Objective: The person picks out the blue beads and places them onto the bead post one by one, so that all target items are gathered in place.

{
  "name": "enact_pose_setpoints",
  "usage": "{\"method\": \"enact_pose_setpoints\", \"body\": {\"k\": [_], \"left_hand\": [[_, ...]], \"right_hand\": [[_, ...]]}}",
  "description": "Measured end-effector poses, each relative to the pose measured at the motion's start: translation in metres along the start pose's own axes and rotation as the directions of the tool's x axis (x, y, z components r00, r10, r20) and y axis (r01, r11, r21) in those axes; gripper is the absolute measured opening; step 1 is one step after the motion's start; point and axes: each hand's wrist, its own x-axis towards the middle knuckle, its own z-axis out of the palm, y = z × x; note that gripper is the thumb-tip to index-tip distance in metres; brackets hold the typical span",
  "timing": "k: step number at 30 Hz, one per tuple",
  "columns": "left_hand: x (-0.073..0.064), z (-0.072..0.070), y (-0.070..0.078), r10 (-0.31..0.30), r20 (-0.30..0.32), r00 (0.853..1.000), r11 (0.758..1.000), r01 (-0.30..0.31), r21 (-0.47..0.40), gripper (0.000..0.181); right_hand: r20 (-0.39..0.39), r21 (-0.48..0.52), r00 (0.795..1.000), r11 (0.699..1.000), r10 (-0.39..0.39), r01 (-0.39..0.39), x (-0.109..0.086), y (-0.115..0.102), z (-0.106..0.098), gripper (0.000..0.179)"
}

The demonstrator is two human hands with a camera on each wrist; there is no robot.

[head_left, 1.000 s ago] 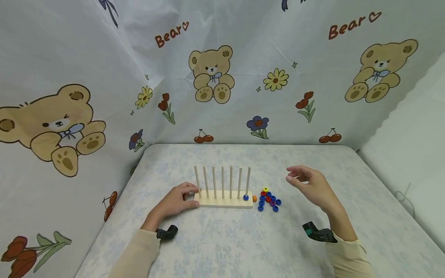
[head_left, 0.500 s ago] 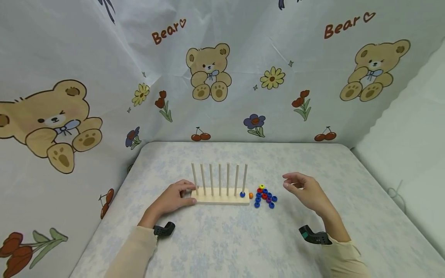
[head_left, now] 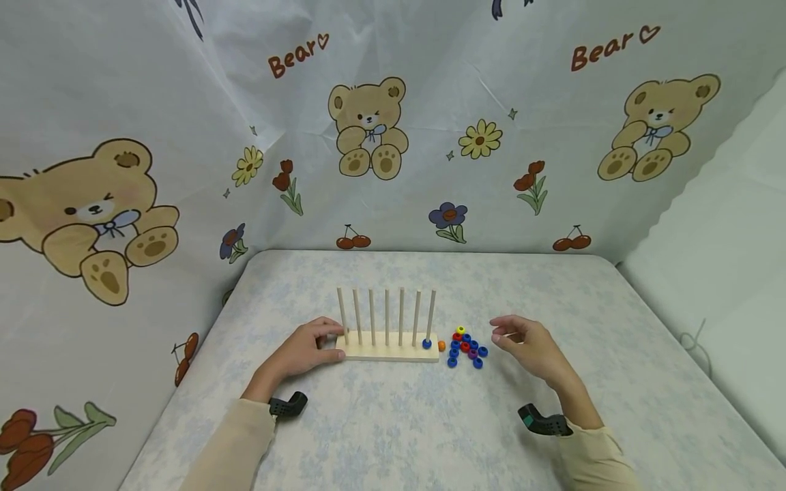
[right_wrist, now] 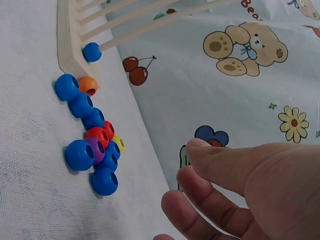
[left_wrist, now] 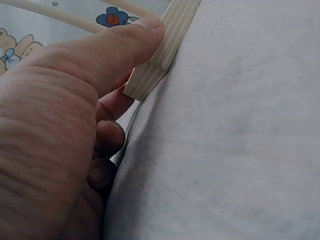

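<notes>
A pale wooden peg board (head_left: 388, 354) with several upright pegs stands on the table. My left hand (head_left: 303, 351) holds its left end, thumb at the front and fingers behind; the left wrist view shows the thumb (left_wrist: 135, 37) on the board's edge. One blue bead (head_left: 426, 344) sits low on the rightmost peg. Loose beads lie in a cluster to the right: several blue ones (right_wrist: 79, 155), a purple bead (right_wrist: 96, 150), red beads (right_wrist: 97, 135), a yellow bead (head_left: 460, 330) and an orange bead (head_left: 441, 346) beside the board. Over the table, right of the cluster, my right hand (head_left: 533, 349) holds nothing, its fingers loosely bent.
The table (head_left: 381, 423) has a pale patterned cover. Behind it hangs a cloth printed with bears (head_left: 371, 129) and flowers. A white surface (head_left: 724, 273) with a thin cord borders the table's right side.
My right hand has moved left and slightly down, closer to the loose beads. My left hand stays on the board's end. The whole head view has shifted a little.
</notes>
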Motion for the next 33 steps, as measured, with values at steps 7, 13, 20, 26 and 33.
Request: {"method": "enact_pose_setpoints", "body": {"k": [7,13,20,26,33], "left_hand": [[-0.001,0.0,-0.001,0.001,0.004,1.0,1.0,-0.001,-0.003,0.05],[0.0,-0.001,0.001,0.012,0.002,1.0,1.0,-0.012,-0.003,0.05],[0.0,-0.001,0.003,0.023,-0.004,1.0,1.0,-0.023,0.0,0.048],[0.0,-0.001,0.003,0.03,-0.005,1.0,0.999,-0.03,-0.011,0.049],[0.001,0.0,0.0,-0.005,-0.001,1.0,1.0,0.005,0.002,0.047]], "right_hand": [[0.008,0.029,1.0,0.999,0.024,-0.024,0.003,0.002,0.007,0.037],[0.02,0.036,0.998,0.997,0.064,-0.065,0.005,0.006,0.013,0.036],[0.035,0.033,0.996,0.996,0.078,-0.079,0.006,0.012,0.018,0.036],[0.048,0.043,0.997,0.997,0.066,-0.068,0.006,0.016,0.019,0.037],[0.067,0.038,0.996,0.997,0.06,-0.062,0.007,0.019,0.022,0.036]]}}
